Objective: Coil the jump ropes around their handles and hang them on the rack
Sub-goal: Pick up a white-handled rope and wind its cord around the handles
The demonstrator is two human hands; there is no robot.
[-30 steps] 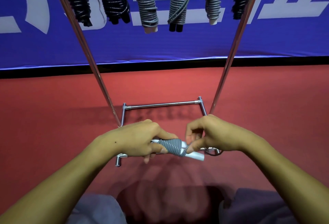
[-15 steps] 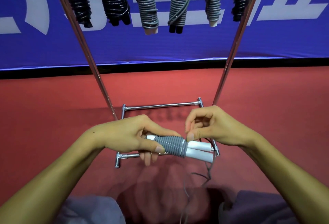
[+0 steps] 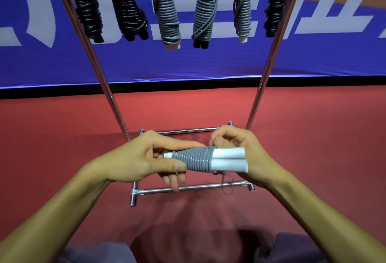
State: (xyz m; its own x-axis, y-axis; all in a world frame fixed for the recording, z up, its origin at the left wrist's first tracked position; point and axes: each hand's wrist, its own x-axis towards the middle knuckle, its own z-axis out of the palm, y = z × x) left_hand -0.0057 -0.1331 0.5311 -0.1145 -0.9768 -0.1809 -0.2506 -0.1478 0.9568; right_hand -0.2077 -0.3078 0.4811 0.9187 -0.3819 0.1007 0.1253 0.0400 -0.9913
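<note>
My left hand (image 3: 137, 160) grips the narrow end of the handles (image 3: 227, 159), thumb pressed on the grey rope (image 3: 198, 158) coiled round them. My right hand (image 3: 238, 148) pinches the rope at the coil's last turn, fingers curled behind the white ends. I hold the bundle level above the rack (image 3: 188, 188) base, over the red floor (image 3: 52, 137). Six coiled ropes (image 3: 167, 16) hang overhead.

A grey jump rope (image 3: 198, 159) lies level, coiled tightly around its 2 white handles (image 3: 228, 159). 6 coiled ropes (image 3: 167, 15), black and grey, hang from the metal rack (image 3: 269, 62).
</note>
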